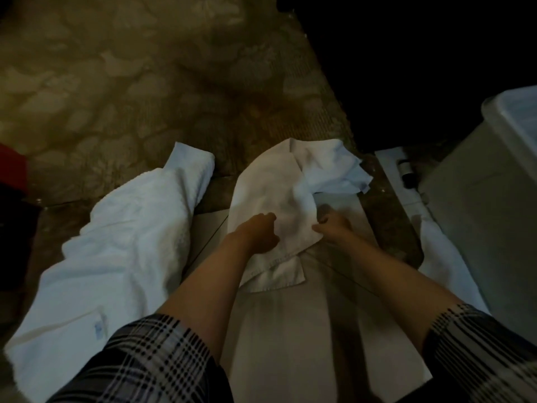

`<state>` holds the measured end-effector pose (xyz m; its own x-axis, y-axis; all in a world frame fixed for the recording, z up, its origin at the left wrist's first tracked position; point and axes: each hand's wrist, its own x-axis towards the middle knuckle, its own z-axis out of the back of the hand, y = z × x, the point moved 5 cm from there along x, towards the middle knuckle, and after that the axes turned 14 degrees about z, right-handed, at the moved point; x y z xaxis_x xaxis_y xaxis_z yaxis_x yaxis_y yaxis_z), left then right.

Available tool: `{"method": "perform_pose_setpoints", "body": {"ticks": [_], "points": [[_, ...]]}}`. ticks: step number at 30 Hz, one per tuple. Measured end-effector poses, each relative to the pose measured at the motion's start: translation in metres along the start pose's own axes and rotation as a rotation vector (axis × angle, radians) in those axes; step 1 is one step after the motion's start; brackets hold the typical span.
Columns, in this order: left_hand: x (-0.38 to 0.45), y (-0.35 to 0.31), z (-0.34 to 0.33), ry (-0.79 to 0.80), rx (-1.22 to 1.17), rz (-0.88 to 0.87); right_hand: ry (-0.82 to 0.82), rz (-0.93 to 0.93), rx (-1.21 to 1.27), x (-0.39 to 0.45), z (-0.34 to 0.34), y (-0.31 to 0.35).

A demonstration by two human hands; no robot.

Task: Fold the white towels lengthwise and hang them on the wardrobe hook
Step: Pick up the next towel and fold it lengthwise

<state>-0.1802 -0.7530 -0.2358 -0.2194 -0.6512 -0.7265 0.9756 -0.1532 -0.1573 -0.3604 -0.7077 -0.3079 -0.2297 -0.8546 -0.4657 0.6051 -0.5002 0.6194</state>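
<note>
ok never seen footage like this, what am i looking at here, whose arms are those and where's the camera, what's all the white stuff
There is no machine here. A person wears one wide-angle camera on the head, so you look down along their own arms in plaid sleeves. The left hand and right hand both grip a small white towel, crumpled on a pale surface. A bigger white towel lies bunched to the left. A grey lidded bin stands at the right. Beyond is patterned carpet. No wardrobe hook is in view.

Big towel (pixel 110 257) cut off at the bottom-left edge; black, unreadable upper-right corner.
</note>
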Motion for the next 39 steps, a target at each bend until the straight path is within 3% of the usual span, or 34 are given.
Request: {"method": "perform_pose_setpoints", "body": {"ticks": [6,10,15,18,21,24,30,39], "points": [[-0.002,-0.01,0.012,-0.089,-0.07,-0.123,-0.001,0.077,0.132,0.002,0.034,0.025],[-0.012,-0.036,0.011,-0.117,-0.144,-0.241,-0.015,0.15,0.61,-0.014,0.052,0.059],[-0.034,-0.04,0.046,-0.56,-0.57,-0.201,-0.218,0.207,0.968,-0.041,0.085,0.104],[-0.064,-0.037,0.072,-0.653,-0.585,-0.184,-0.313,0.296,1.047,-0.08,0.126,0.134],[-0.113,-0.049,0.112,-0.662,-0.632,-0.193,-0.276,0.401,1.009,-0.133,0.17,0.181],[-0.17,-0.068,0.165,-0.63,-0.705,-0.173,-0.346,0.412,1.136,-0.182,0.227,0.228],[-0.301,-0.104,0.256,-0.522,-0.692,-0.184,-0.545,0.309,1.412,-0.284,0.367,0.306],[-0.507,-0.118,0.387,-0.432,-0.726,-0.185,-0.912,0.27,1.506,-0.505,0.565,0.404]]}}
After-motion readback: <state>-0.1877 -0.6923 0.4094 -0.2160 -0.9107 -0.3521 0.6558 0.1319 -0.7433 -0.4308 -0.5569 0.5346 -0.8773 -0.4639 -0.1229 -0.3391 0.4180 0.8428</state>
